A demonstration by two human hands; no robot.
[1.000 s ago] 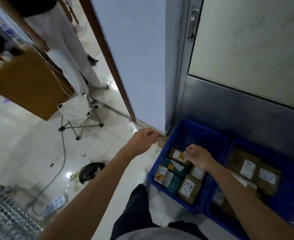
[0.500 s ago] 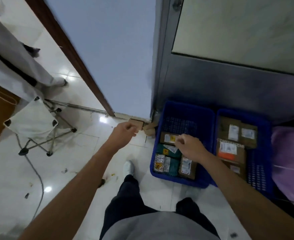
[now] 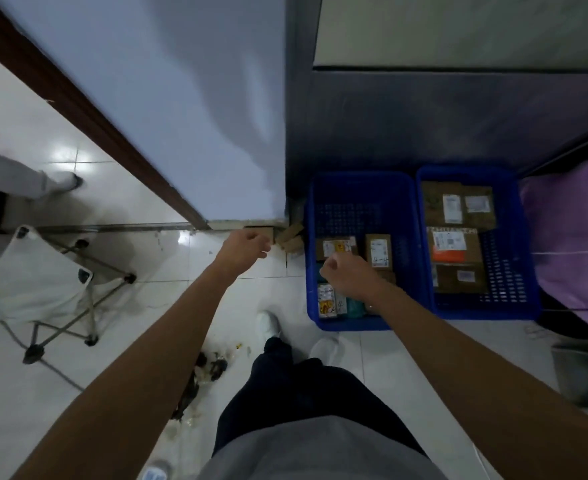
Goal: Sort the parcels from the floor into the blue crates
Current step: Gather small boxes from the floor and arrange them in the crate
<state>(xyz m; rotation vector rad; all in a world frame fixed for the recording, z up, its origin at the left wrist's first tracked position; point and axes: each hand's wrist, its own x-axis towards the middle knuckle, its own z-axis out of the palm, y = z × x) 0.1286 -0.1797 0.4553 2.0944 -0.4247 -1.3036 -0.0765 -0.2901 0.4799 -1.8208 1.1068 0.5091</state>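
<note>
Two blue crates stand side by side on the floor against a metal door. The left crate (image 3: 310, 233) holds several small labelled parcels (image 3: 378, 250); the right crate (image 3: 528, 271) holds larger brown parcels (image 3: 457, 206). My left hand (image 3: 245, 251) reaches to the wall corner, its fingers curled round a small cardboard parcel (image 3: 263, 233) on the floor. Two more small parcels (image 3: 290, 237) lie beside it, left of the crate. My right hand (image 3: 349, 275) hovers over the left crate's parcels with curled fingers, and nothing shows in it.
A white folding stool (image 3: 36, 282) stands at the left with a cable beneath it. Another person's leg (image 3: 25, 174) is at the far left. Litter (image 3: 199, 375) lies by my feet. Purple cloth (image 3: 573, 237) borders the right crate.
My head has tilted down, so both crates show fully. My left hand has stayed at the small parcel by the wall. My right hand has shifted a little nearer within the left crate.
</note>
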